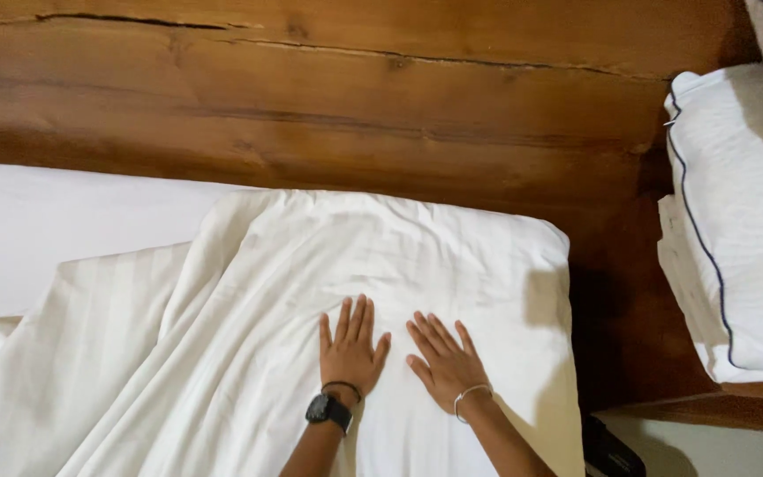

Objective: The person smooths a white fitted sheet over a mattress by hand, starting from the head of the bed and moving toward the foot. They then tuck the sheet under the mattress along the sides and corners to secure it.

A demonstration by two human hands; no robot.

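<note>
A white striped duvet [249,291] lies bunched over the bed, its top edge near the wooden headboard [355,106]. My left hand [351,349] rests flat on the duvet, fingers spread, with a black watch and a thin band on the wrist. My right hand [443,360] lies flat beside it, a few centimetres to the right, palm down, with a thin bracelet on the wrist. Neither hand holds anything.
The bare white sheet [55,230] shows at the left. White pillows with dark piping [739,230] are stacked on a wooden ledge at the right. A dark object [611,452] sits low by the bed's right edge.
</note>
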